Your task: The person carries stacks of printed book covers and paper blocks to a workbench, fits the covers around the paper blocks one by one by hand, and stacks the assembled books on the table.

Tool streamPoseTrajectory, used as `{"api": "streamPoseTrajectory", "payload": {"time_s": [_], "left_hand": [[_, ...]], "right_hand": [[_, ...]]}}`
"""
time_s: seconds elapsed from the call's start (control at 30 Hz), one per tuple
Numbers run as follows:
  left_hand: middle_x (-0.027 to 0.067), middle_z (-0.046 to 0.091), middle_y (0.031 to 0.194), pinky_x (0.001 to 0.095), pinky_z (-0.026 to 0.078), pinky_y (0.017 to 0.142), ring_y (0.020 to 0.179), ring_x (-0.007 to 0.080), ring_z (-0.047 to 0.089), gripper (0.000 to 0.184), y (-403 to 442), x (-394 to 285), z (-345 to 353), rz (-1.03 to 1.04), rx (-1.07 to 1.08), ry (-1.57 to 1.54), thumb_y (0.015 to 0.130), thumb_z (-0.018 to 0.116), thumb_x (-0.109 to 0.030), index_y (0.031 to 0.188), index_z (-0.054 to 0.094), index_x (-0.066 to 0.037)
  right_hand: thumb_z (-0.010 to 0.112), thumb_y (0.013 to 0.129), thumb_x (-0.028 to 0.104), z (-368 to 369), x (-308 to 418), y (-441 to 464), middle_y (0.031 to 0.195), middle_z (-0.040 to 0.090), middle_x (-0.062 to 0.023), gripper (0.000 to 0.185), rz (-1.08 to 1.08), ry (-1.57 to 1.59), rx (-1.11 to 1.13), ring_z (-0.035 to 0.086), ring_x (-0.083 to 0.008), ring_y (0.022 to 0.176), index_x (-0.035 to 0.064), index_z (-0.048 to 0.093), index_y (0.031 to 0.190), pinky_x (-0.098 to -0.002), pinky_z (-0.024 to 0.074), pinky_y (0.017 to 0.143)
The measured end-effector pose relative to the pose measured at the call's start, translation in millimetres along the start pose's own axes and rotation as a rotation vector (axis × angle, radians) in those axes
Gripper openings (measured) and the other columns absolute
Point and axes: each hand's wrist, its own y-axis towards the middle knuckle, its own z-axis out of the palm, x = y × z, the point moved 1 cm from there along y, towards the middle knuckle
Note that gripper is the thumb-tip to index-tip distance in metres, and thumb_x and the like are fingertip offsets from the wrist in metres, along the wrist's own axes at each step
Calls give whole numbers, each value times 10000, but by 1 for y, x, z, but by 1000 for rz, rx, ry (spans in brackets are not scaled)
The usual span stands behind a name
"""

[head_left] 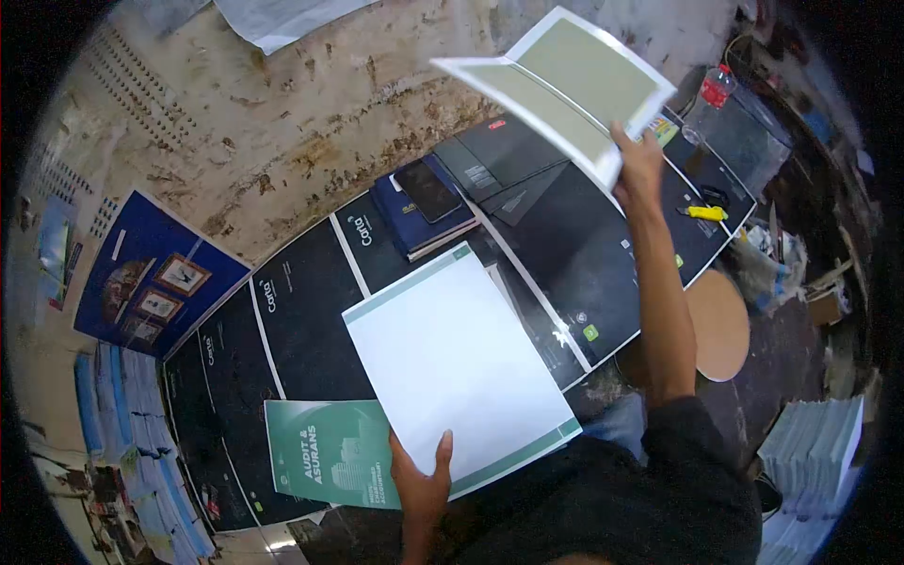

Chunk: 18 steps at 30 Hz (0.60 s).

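Observation:
My left hand (421, 485) grips the lower left edge of a large white sheet with green borders (461, 348), thumb on top, the other fingers partly hidden. Whether it is one sheet or a stack, I cannot tell. Beside that hand, a green cover printed "Audit & Asurans" (325, 452) lies partly under the white sheet. My right hand (640, 165) is raised at the upper right, closed on the edge of an opened folded cover (589, 71) with olive-green panels and white margins. This cover is held above the black table surface.
A phone (427, 190) rests on a dark blue book (388, 212) near the wall. A yellow cutter (704, 213) and a bottle (716, 87) are at the right. A blue picture board (151, 273) leans at the left, above stacked papers (141, 414). More papers (812, 447) stand lower right, near a round stool (720, 325).

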Motion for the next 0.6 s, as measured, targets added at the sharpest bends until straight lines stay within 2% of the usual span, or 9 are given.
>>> {"api": "streamPoseTrajectory", "payload": {"time_s": [0.1,0.13,0.17,0.2,0.27,0.33,0.43,0.5,0.6], "left_hand": [[286,460,1378,436,358,1084,1274,359,480,803,-1,-5,-3,-11,24,32,895,702,-292,1471,270,64],[286,460,1378,436,358,1084,1274,359,480,803,4,4,-6,-18,25,42,895,702,-292,1471,270,64],[286,479,1355,456,375,1069,1259,364,494,786,16,18,-10,62,42,62,898,701,-283,1460,280,69],[286,498,1332,476,393,1054,1244,368,507,769,23,26,-15,138,60,82,900,700,-274,1450,291,74],[259,450,1417,456,378,1084,1299,337,470,752,49,19,-22,69,0,-62,917,687,-258,1487,283,19],[249,423,1451,435,385,1084,1314,321,460,722,93,22,-25,128,-14,-232,925,678,-232,1496,296,-9],[222,446,1442,383,397,1070,1300,275,471,714,162,19,-25,365,-6,-267,913,695,-210,1493,324,-22],[175,553,1297,327,429,983,1170,221,538,605,204,35,-31,317,88,-307,898,713,-201,1400,435,-7],[133,608,1149,299,456,879,1006,195,588,488,205,38,-26,331,89,-310,894,720,-220,1278,515,3]], "right_hand": [[710,835,93,-2,-97,64,1013,671,-162,387,10,-165,-53,664,-246,885,-56,564,1160,-350,544,739],[745,800,183,-18,-135,84,1067,669,-230,507,22,-495,49,669,-313,962,-81,557,1190,-398,537,826],[771,803,251,-22,-143,78,1117,637,-255,613,90,-762,78,659,-297,989,-110,515,1227,-383,538,835],[783,801,307,-30,-149,64,1150,621,-271,679,89,-932,85,648,-300,1026,-116,499,1249,-382,529,863],[794,792,410,-45,-151,21,1198,605,-295,770,6,-1172,78,624,-323,1110,-105,493,1280,-395,503,936],[790,770,392,-38,-110,-57,1203,634,-244,626,-112,-961,185,608,-388,1146,-27,597,1193,-449,478,964],[795,798,221,-14,-9,-177,1125,661,-191,435,-185,-743,446,651,-307,1034,1,622,1131,-398,502,915],[823,766,210,-21,37,-235,1179,638,-185,438,-446,-730,667,606,-336,1128,31,633,1118,-450,474,963],[839,759,275,-38,77,-307,1302,582,-157,546,-465,-702,1001,547,-314,1236,58,597,1198,-439,449,1001]]}}
